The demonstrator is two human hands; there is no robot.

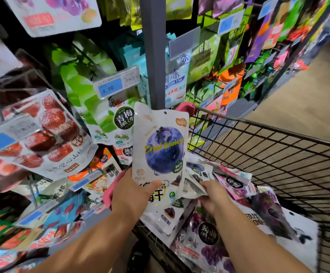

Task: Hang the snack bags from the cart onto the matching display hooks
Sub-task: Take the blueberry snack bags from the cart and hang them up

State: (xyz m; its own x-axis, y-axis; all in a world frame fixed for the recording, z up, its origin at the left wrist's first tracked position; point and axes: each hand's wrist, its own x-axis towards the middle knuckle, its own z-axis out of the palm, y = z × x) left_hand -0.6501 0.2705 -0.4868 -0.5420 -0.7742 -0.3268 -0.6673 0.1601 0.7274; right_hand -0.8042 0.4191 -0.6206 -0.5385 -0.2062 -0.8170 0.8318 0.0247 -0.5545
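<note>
Above the cart, left hand gripped a blueberry bag, unhung; right hand clutched another bag; many remained.

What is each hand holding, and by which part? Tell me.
Left hand holds the Dried Blueberry bag upright by its lower part, thumb across the front. Right hand grips the edge of another bag over the cart.

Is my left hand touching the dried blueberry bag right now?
Touching. The head view shows the left hand gripping the dried blueberry bag near its lower part, thumb pressed across the front.
</note>
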